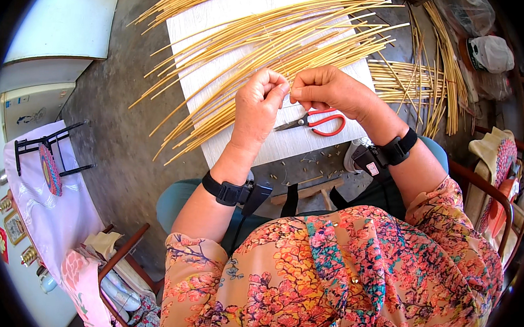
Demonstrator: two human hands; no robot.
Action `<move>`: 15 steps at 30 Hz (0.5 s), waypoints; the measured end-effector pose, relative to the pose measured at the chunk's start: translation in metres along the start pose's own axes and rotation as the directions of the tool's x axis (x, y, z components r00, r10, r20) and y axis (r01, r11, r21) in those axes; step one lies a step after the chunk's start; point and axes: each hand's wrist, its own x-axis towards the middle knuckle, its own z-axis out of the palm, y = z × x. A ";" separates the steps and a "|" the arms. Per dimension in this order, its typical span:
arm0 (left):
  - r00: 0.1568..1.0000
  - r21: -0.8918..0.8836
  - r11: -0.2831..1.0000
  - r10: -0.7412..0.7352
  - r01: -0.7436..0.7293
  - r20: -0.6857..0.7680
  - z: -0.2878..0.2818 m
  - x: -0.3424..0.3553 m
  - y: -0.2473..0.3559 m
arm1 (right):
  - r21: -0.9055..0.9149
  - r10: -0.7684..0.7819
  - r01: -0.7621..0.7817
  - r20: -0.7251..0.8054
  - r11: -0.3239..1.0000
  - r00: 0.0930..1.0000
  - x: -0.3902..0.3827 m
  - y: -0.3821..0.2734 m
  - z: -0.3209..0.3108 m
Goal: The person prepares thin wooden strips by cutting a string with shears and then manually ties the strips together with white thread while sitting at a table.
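Observation:
My left hand [259, 98] and my right hand [328, 91] meet above the near edge of a white board-topped table [268, 149]. Thumb and fingers of each are pinched together, almost touching the other hand. Whatever lies in the pinch is too fine to make out. Beyond and beneath my hands, a layer of long yellow stalks [250, 50] lies slantwise over the table, their ends sticking out past its left side. A thin line seems to cross the stalks near the middle. Scissors [311, 122] with red handles lie on the board just below my right hand, blades pointing left.
Another stalk bundle [193, 0] lies at the table's far end. More stalks [411, 82] are piled to the right, beside plastic bags [490, 54]. A wooden chair [129, 257] is at lower left, near a cloth-covered table [64, 197]. Small scraps litter the floor [309, 166].

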 end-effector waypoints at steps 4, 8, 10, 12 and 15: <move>0.996 -0.088 0.992 -0.090 0.092 0.018 -0.003 -0.003 -0.001 | -0.080 -0.051 0.046 -0.070 0.996 0.996 0.001 0.005 0.005; 0.987 -0.157 0.975 -0.150 0.158 0.063 -0.005 -0.006 -0.001 | -0.108 -0.136 0.125 -0.095 0.986 0.986 0.004 0.019 0.006; 0.978 -0.182 0.961 -0.194 0.206 0.081 -0.008 -0.008 0.000 | -0.129 -0.106 0.093 -0.103 0.987 0.989 0.004 0.019 0.009; 0.964 -0.209 0.942 -0.247 0.263 0.099 -0.009 -0.011 0.001 | -0.156 -0.098 0.079 -0.118 0.984 0.988 0.004 0.021 0.009; 0.955 -0.225 0.930 -0.270 0.292 0.122 -0.014 -0.009 -0.001 | -0.183 -0.128 0.100 -0.147 0.978 0.981 0.006 0.025 0.008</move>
